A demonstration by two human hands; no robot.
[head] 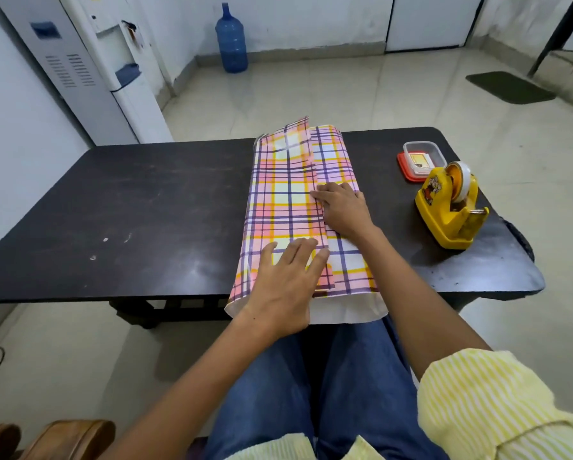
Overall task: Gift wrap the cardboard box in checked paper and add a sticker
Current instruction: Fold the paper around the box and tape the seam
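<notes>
- As we look down at the dark table (129, 210), the checked paper (285, 180) lies folded into a long sleeve running away from us, and its near end hangs over the table's edge toward our lap.
- We cannot see the box at all. We judge it sits inside the sleeve, somewhere under our hands.
- Our left hand (285, 277) lies flat on the near part of the paper, fingers straight and a little spread. It presses the top flap down and grips nothing.
- Our right hand (341, 207) is further out, palm down, fingers straight along the seam where one flap overlaps the other. It holds nothing either.
- What looks done: the two long sides are brought over and overlap on top.
- What looks left: we see no tape on that seam, and both ends are open. The far end stands up loose, and the near end shows its white inside.
- A yellow tape dispenser (444, 207) stands to our right, well apart from the paper, with neither hand on it.
- Just behind it sits a small clear tub (422, 157) on a red lid with a card inside. It may hold the stickers, but we cannot tell.
- By our reckoning we are well short of halfway, with the seam to tape, two ends to fold and the sticker to add.
</notes>
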